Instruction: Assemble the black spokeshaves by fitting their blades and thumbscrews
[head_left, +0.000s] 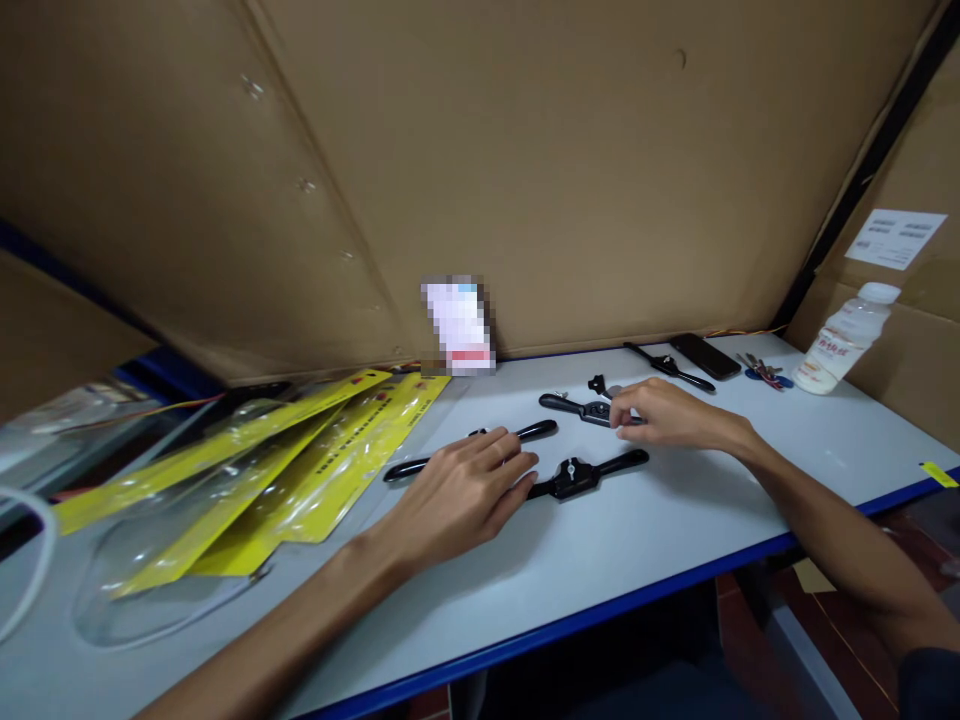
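Observation:
Several black spokeshaves lie on the table. My left hand (pixel 480 475) rests over two of them, palm down with fingers loosely stretched. One is the spokeshave (pixel 537 430) behind my fingers. The other is the front spokeshave (pixel 576 477), whose left handle runs beneath my thumb side. My right hand (pixel 660 412) has its fingers curled in a pinch at the body of another spokeshave (pixel 568 404), hiding its right handle. Just behind that one sit a small black cap piece (pixel 596 383) and a grey flat piece partly covered by my fingers.
Yellow cards in clear plastic packaging (pixel 337 480) are spread at the left. Farther right lie a spokeshave (pixel 671 366), a dark phone (pixel 705 355), keys (pixel 763 372) and a plastic bottle (pixel 847 340). A blurred-out upright screen (pixel 461 325) leans on the cardboard wall (pixel 525 180).

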